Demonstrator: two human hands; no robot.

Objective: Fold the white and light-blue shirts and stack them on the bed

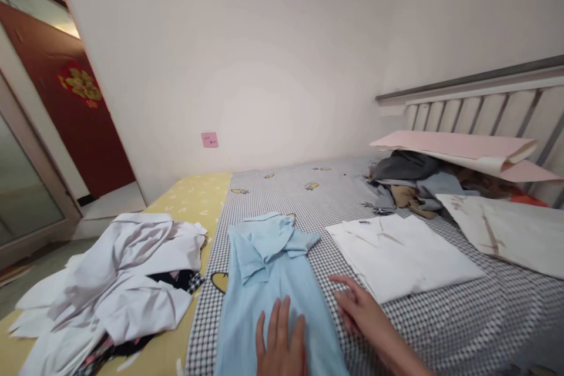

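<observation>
A light blue garment (273, 282) lies on the bed in front of me, its sleeves folded inward near the top and its lower part running out of view at the bottom edge. My left hand (282, 341) rests over its middle, fingers stretched and spread, holding nothing. Just right of the garment is my right hand (355, 305), above the checked bedsheet (317, 205). Its index finger points out and the others are loosely bent, with nothing seen in them. Beyond that hand, a white folded shirt (400, 258) lies flat.
A heap of white clothes (127, 270) sits at the left on the yellow sheet (194, 194). On the right are a pile of dark clothes (405, 167), pink sheets of paper or card (462, 144) and a flat whitish piece (515, 232). A radiator (489, 111) stands behind them.
</observation>
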